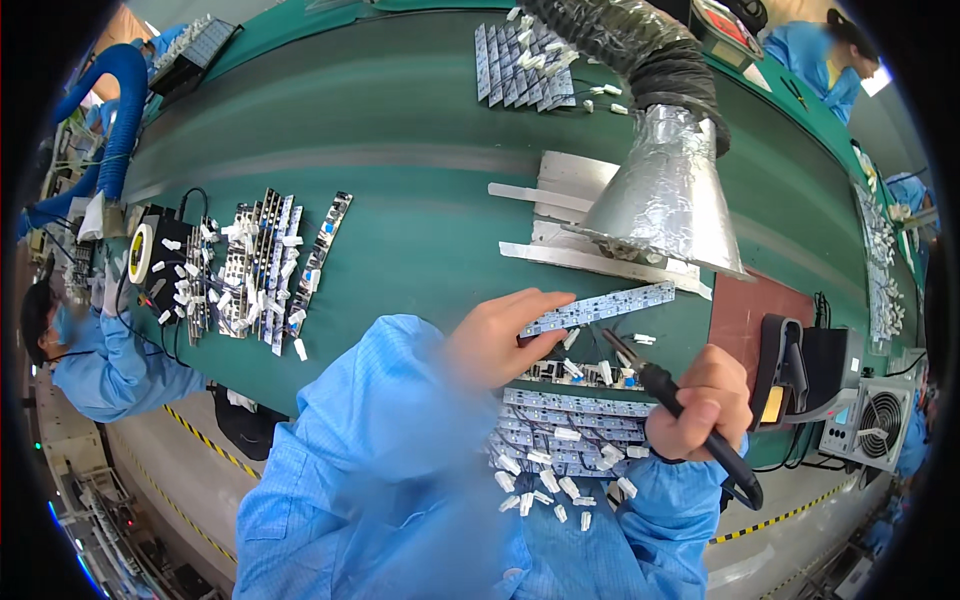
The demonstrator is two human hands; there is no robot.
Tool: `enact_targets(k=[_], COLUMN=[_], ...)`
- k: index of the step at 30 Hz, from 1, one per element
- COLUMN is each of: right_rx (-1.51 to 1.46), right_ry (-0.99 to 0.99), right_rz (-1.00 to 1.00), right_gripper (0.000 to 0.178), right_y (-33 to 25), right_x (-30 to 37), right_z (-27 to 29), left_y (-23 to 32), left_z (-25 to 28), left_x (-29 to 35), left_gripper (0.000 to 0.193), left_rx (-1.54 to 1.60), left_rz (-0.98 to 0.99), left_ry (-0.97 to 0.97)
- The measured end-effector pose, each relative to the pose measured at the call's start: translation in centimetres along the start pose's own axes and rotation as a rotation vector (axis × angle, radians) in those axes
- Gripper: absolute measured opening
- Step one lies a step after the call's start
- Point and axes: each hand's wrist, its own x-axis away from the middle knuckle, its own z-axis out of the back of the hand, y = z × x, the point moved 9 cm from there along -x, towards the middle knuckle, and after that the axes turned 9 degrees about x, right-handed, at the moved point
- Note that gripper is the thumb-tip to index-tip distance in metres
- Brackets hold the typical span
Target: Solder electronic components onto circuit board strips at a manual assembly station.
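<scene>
My left hand (pixel 500 335) pinches one end of a narrow white LED circuit board (pixel 625 302) and holds it tilted, its far end up to the right. My right hand (pixel 708 400) is wrapped round the dark handle of a soldering iron (pixel 660 383). The iron's tip points up and left, just below the board; whether they touch I cannot tell. Under both hands lies a strip of circuit board with dark parts (pixel 545 372). Closer to me, a stack of white LED boards (pixel 530 425) has wires and white connectors (pixel 568 487) hanging over the table edge.
A foil-covered fume hood (pixel 660 190) hangs over metal bars (pixel 565 262) beyond my hands. At right are a reddish mat (pixel 740 310), an iron stand (pixel 780 370) and a box with a fan (pixel 880 415). More boards (pixel 270 265) lie left, near a co-worker (pixel 110 350).
</scene>
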Motion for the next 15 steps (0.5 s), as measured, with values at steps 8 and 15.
enact_targets(k=[8, 15], right_rx=[-0.011, -0.005], right_ry=[-0.071, -0.087], right_rz=[0.013, 0.003], right_gripper=[0.025, 0.025], right_y=[0.6, 0.6], right_x=[1.0, 1.0], right_z=[-2.4, -2.7], left_y=[0.3, 0.3], left_z=[0.2, 0.1], left_x=[0.0, -0.1], left_gripper=[0.036, 0.036], left_rx=[-0.007, -0.012], left_rz=[-0.042, -0.051], left_ry=[0.014, -0.003])
